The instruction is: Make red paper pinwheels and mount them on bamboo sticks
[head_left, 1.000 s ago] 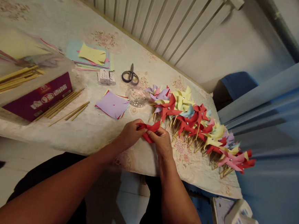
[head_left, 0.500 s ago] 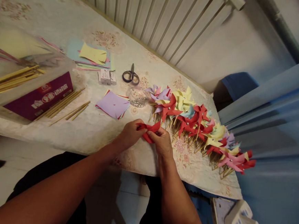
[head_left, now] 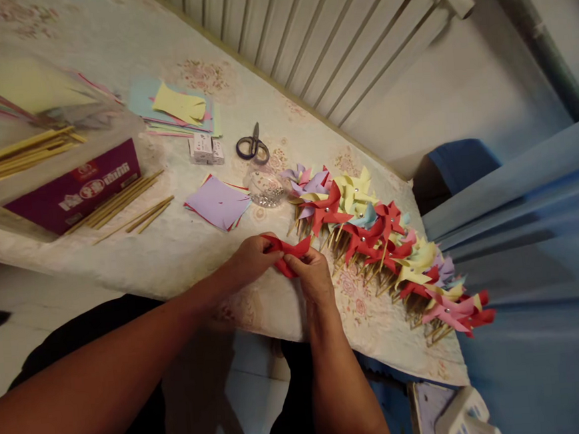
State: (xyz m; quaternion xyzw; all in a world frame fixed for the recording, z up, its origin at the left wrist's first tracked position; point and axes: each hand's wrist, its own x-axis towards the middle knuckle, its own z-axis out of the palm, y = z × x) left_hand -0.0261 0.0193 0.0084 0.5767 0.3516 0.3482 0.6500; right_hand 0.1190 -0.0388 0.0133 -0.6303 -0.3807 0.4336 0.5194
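Observation:
Between my two hands is a red paper pinwheel (head_left: 297, 248), its points partly folded, held just above the front edge of the table. My left hand (head_left: 260, 254) pinches its left side. On the right side, my right hand (head_left: 313, 268) grips it with thumb and fingers, which hide part of the paper. Close to the right lie rows of finished pinwheels (head_left: 359, 238) on sticks, in red, yellow, purple, pink and blue. Beyond my hands sit a stack of cut paper squares (head_left: 219, 202), purple on top, and a clear dish (head_left: 266, 191) of small shiny pieces.
Scissors (head_left: 252, 146) lie behind the dish, near small white boxes (head_left: 206, 148) and a stack of coloured paper (head_left: 175, 105). On the left, loose wooden sticks (head_left: 122, 202) lie by a clear bin with a purple label (head_left: 79, 187). A radiator (head_left: 295, 36) borders the table's back.
My left hand has shifted very slightly on the red paper, and its left part looks a little more spread. My right hand and the things on the table stay in place.

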